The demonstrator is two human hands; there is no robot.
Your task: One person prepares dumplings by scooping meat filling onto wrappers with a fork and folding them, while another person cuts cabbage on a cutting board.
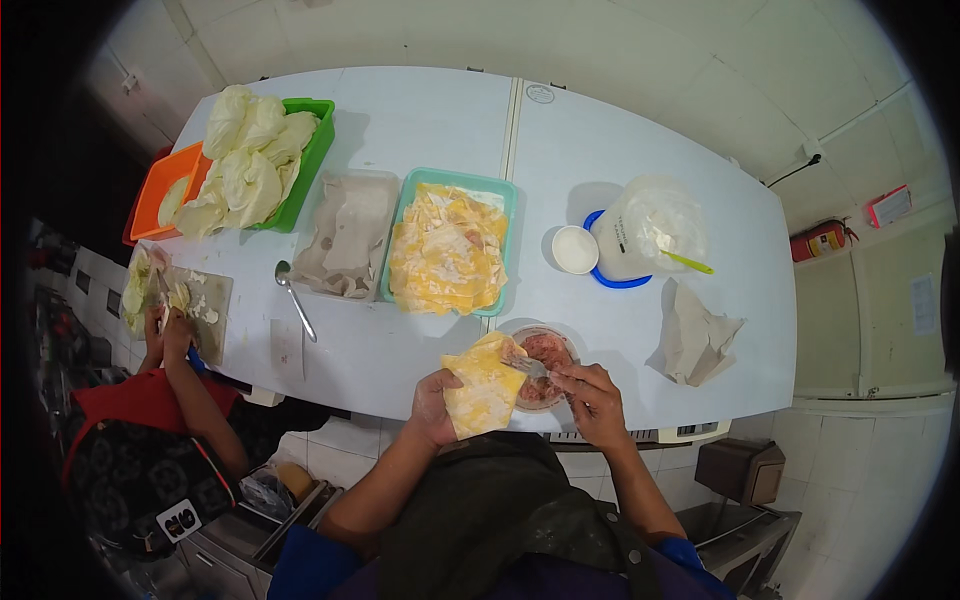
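Floured yellow dough wrappers (484,390) rest in my left hand (433,405), which grips them along their left edge. My right hand (596,401) holds a metal fork (531,365), its tines against the wrappers' upper right corner, where a little pinkish filling shows. Just behind the fork stands a round bowl of raw minced meat (547,347), partly covered by my right hand and the wrappers. Beyond my left hand, a turquoise tray (512,225) carries a heaped pile of similar floured wrappers (450,251).
A lined grey tray (349,232), a metal spoon (296,300) and a green basket of cabbage leaves (251,161) lie leftward. At far left a co-worker's hands (176,330) cut at a board (214,315). Rightward stand a flour container (637,232), a white cup (575,250) and crumpled paper (697,337).
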